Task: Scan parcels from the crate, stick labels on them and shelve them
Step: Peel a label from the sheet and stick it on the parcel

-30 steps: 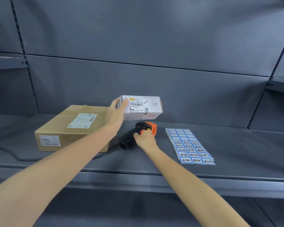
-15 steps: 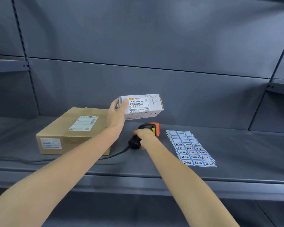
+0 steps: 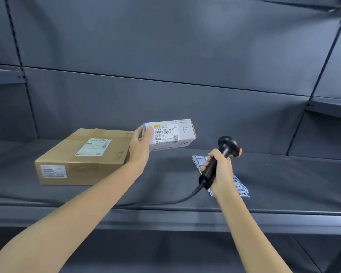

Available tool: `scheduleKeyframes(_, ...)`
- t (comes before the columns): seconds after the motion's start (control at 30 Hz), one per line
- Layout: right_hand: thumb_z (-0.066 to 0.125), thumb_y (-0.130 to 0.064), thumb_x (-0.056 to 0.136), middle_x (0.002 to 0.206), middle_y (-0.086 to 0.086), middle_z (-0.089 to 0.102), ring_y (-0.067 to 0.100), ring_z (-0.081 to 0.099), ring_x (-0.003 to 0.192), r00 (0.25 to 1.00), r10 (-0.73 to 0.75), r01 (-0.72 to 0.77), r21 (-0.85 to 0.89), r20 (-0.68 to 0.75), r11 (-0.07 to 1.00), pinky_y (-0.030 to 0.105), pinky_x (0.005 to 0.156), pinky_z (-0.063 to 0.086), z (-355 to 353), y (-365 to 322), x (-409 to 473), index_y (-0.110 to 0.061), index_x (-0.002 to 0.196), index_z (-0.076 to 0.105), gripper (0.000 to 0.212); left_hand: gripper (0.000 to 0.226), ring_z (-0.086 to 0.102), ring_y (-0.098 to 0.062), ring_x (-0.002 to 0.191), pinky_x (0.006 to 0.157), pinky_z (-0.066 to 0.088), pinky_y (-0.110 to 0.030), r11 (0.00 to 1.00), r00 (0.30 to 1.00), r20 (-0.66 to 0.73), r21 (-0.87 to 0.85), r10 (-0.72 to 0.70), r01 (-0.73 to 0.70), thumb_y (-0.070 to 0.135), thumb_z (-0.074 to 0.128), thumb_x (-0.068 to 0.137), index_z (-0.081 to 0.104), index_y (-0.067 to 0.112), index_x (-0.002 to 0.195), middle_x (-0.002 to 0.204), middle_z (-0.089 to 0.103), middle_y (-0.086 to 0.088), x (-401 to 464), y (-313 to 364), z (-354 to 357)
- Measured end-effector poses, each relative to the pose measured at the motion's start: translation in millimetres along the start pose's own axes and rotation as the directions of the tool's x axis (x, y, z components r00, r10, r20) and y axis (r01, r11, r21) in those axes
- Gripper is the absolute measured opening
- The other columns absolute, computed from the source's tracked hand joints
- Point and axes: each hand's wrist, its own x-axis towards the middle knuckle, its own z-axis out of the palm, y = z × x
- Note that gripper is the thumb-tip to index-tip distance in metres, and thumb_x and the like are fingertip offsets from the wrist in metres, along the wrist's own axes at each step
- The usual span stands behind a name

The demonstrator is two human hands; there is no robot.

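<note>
Gripping the left end of a small white parcel (image 3: 170, 134), the left hand (image 3: 141, 146) has its thumb laid over the printed face and its fingers wrapped behind, so the box hangs in the air above the grey shelf (image 3: 165, 184) with its barcode label turned toward the person. At about four o'clock from that parcel, the right hand (image 3: 220, 172) is clenched round the black handle of a barcode scanner (image 3: 222, 154), whose rounded head with an orange patch rises at one o'clock from the fist. The scanner is clear of the shelf, near the white parcel but not touching it. Its dark cable (image 3: 165, 202) drops from the handle's base and trails off toward nine o'clock along the shelf's front edge. Beneath the right hand lies a sheet of blue-bordered labels (image 3: 240, 189), partly hidden by the fist. At nine o'clock from the left hand, a flat brown cardboard box (image 3: 83, 156) rests on the shelf, carrying a white shipping label on top and another on its front face.
</note>
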Motion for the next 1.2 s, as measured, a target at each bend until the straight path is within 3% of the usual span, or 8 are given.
scheduleKeyframes(0.13,0.045,-0.010,0.069,0.065,0.002,0.044,0.015,0.038,0.043,0.986,0.000,0.019,-0.112,0.165,0.994,0.021,0.041,0.034,-19.0,-0.9,-20.9,-0.013,0.095,0.051,0.027,0.035,0.062,-0.010,0.106,0.101,0.046,-0.042,1.000,1.000,-0.002,0.019,-0.014,0.014,0.045,0.059,0.089,0.056,0.036,0.123,0.110,0.067,0.012,-5.1,-7.1,-4.7)
scheduleKeyframes(0.2,0.037,-0.006,0.072,0.063,0.002,0.041,0.015,0.030,0.040,0.960,0.053,-0.022,-0.115,0.276,0.993,0.018,0.041,0.028,-24.2,1.0,-30.0,-0.011,0.091,0.051,0.025,0.035,0.062,-0.010,0.105,0.101,0.046,-0.043,0.999,1.000,0.002,0.041,-0.011,0.011,0.046,0.058,0.090,0.056,0.036,0.123,0.110,0.066,0.011,-7.9,-10.2,-5.8)
scheduleKeyframes(0.33,0.054,-0.021,0.077,0.059,0.003,0.036,0.013,0.027,0.036,0.878,0.176,-0.077,-0.231,0.445,0.970,0.016,0.038,0.025,-20.6,11.4,-41.2,-0.012,0.089,0.053,0.015,0.035,0.063,-0.010,0.103,0.101,0.047,-0.042,0.998,1.000,0.023,0.058,0.009,-0.010,0.045,0.057,0.091,0.054,0.035,0.124,0.109,0.068,0.009,-12.4,-14.9,-4.6)
scheduleKeyframes(0.6,0.061,-0.029,0.076,0.059,0.004,0.038,0.015,0.029,0.036,0.888,0.157,-0.047,-0.255,0.432,0.966,0.019,0.038,0.027,-9.6,27.6,-43.1,-0.012,0.082,0.049,0.022,0.030,0.062,-0.011,0.107,0.095,0.048,-0.031,0.998,0.998,0.055,0.059,0.033,-0.036,0.039,0.056,0.094,0.050,0.032,0.122,0.116,0.066,0.001,-18.2,-17.3,-0.5)
scheduleKeyframes(0.7,0.060,-0.029,0.077,0.059,0.004,0.039,0.015,0.029,0.036,0.892,0.161,-0.052,-0.257,0.422,0.965,0.019,0.038,0.027,-7.6,25.3,-42.1,-0.013,0.079,0.049,0.020,0.029,0.060,-0.011,0.110,0.097,0.047,-0.032,0.997,0.998,0.059,0.075,0.028,-0.033,0.041,0.056,0.093,0.049,0.035,0.121,0.118,0.065,0.002,-18.7,-20.4,0.9)
scheduleKeyframes(0.9,0.054,-0.024,0.091,0.060,0.003,0.039,0.015,0.029,0.038,0.892,0.199,-0.081,-0.290,0.405,0.954,0.020,0.038,0.027,-6.1,22.3,-43.3,-0.014,0.075,0.048,0.020,0.028,0.058,-0.010,0.109,0.088,0.049,-0.026,0.996,0.998,0.066,0.083,0.015,-0.021,0.039,0.055,0.095,0.044,0.035,0.121,0.121,0.061,0.004,-21.5,-20.5,1.8)
scheduleKeyframes(1.1,0.053,-0.025,0.091,0.059,0.003,0.039,0.014,0.029,0.038,0.879,0.231,-0.109,-0.296,0.417,0.949,0.019,0.037,0.028,-5.5,20.0,-44.7,-0.014,0.075,0.049,0.020,0.028,0.058,-0.010,0.107,0.090,0.050,-0.028,0.994,0.998,0.066,0.112,0.004,-0.011,0.039,0.054,0.095,0.045,0.035,0.121,0.118,0.061,0.005,-21.1,-19.7,-1.5)
scheduleKeyframes(1.2,0.053,-0.027,0.091,0.059,0.002,0.039,0.013,0.030,0.037,0.875,0.237,-0.116,-0.293,0.422,0.949,0.019,0.036,0.028,-5.0,18.0,-42.7,-0.013,0.080,0.051,0.018,0.027,0.060,-0.011,0.107,0.099,0.048,-0.038,0.989,0.999,0.042,0.148,-0.011,0.005,0.046,0.056,0.092,0.051,0.039,0.117,0.112,0.065,0.009,-18.2,-21.9,-4.8)
